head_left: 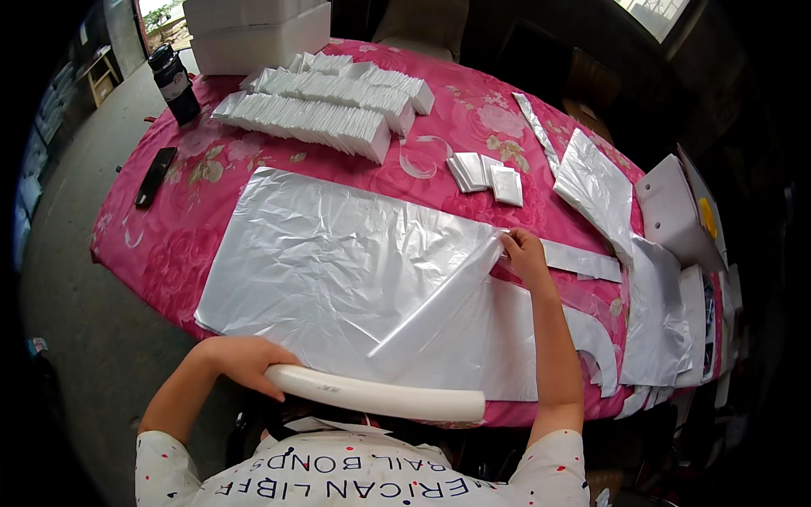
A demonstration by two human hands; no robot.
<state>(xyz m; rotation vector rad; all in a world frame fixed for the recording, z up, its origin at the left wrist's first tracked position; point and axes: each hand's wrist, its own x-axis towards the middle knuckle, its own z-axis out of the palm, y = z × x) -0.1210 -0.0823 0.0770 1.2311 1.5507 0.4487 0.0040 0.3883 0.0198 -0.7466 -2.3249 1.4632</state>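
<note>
Right fingers [509, 242] pinched on corner of clear plastic sheet [439, 296], peeling it off silver stack [338, 262] on pink tabletop [169, 253]. Left fingers [269, 384] curled over white foam roll [380, 395], steadying it at near edge. Packet rows [325, 106] beyond.

Glossy, crinkled clear plastic sheet [338, 262]; smooth matt white foam slab [380, 395]; floral pink cloth over the tabletop [186, 245].
</note>
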